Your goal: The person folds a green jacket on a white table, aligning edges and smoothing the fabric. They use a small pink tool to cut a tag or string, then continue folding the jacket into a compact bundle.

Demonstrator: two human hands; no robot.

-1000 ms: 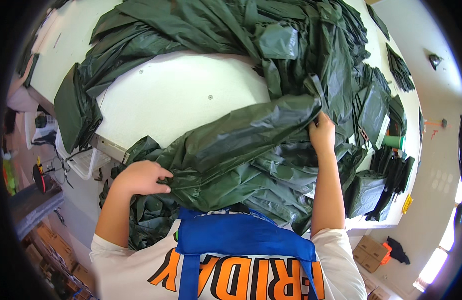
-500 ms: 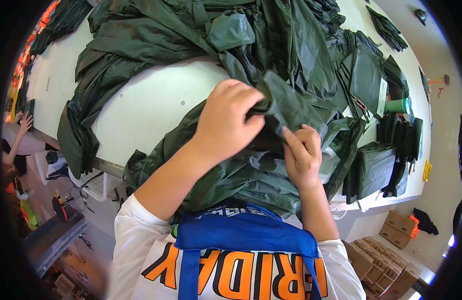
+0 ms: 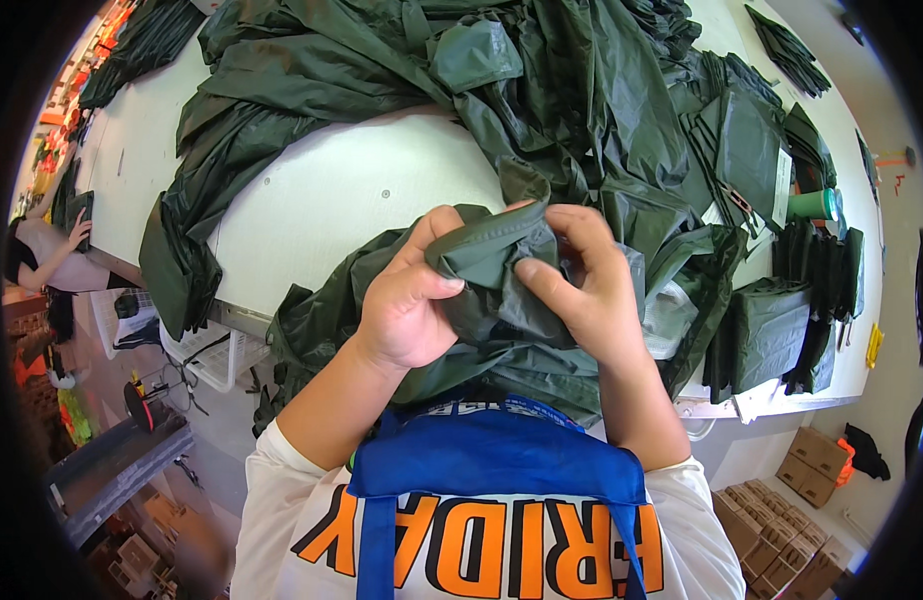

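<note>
A dark green waterproof garment (image 3: pixel 490 248) is bunched in front of my chest, with a seamed, folded edge lifted up between my hands. My left hand (image 3: pixel 407 305) closes on the left end of that edge, its fingers behind the fabric and its thumb in front. On the right side, my right hand (image 3: pixel 594 290) grips the same piece, thumb pressed against the front and fingers curled over the top. Below both wrists, loose folds of the garment lie along the near side of the table. Part of my fingers is hidden by the fabric.
More dark green garments (image 3: pixel 312 75) heap across the white table (image 3: pixel 312 195). Folded green packs (image 3: pixel 767 325) and a green roll (image 3: pixel 812 205) sit to the right. Cardboard boxes (image 3: pixel 772 530) stand on the floor at lower right. Another person's hand (image 3: pixel 80 232) shows at far left.
My left hand has come down and turned palm toward me. My right hand has risen and now grips higher up. The fabric edge is spread between them instead of standing up in a point.
</note>
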